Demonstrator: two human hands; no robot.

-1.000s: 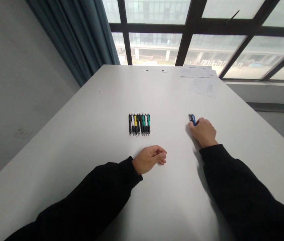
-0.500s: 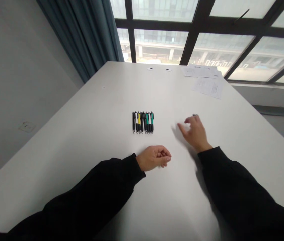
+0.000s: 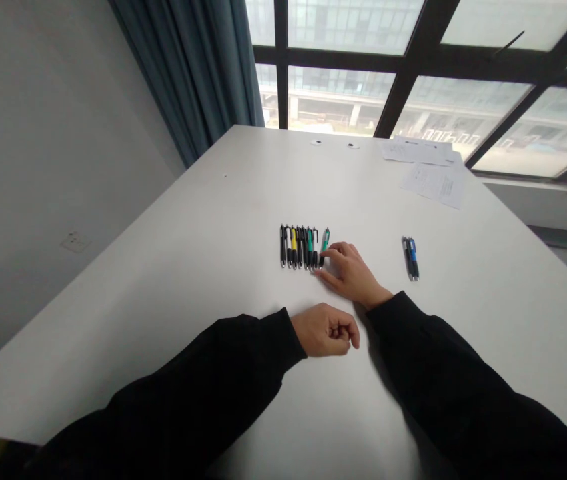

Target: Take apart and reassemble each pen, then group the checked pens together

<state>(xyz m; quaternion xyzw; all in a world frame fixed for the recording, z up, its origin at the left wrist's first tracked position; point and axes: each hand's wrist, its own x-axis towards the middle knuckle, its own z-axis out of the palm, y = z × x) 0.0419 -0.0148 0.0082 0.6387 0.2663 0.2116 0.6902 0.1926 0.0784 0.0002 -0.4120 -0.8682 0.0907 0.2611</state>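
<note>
A row of several pens (image 3: 298, 246) lies side by side in the middle of the white table (image 3: 203, 267). My right hand (image 3: 353, 277) rests at the row's right end, thumb and forefinger pinching the green pen (image 3: 324, 245) there, which sits slightly askew from the others. Two pens, one blue (image 3: 410, 257), lie by themselves to the right. My left hand (image 3: 327, 330) rests on the table nearer to me, curled in a loose fist with nothing visible in it.
Sheets of paper (image 3: 433, 175) lie at the table's far right corner, with two small round discs (image 3: 333, 143) near the far edge. A blue curtain (image 3: 203, 73) and large windows stand behind; a wall runs along the left.
My right hand left the two pens on the right, swept left across the table and now pinches the green pen at the row's right end. My left hand stayed curled.
</note>
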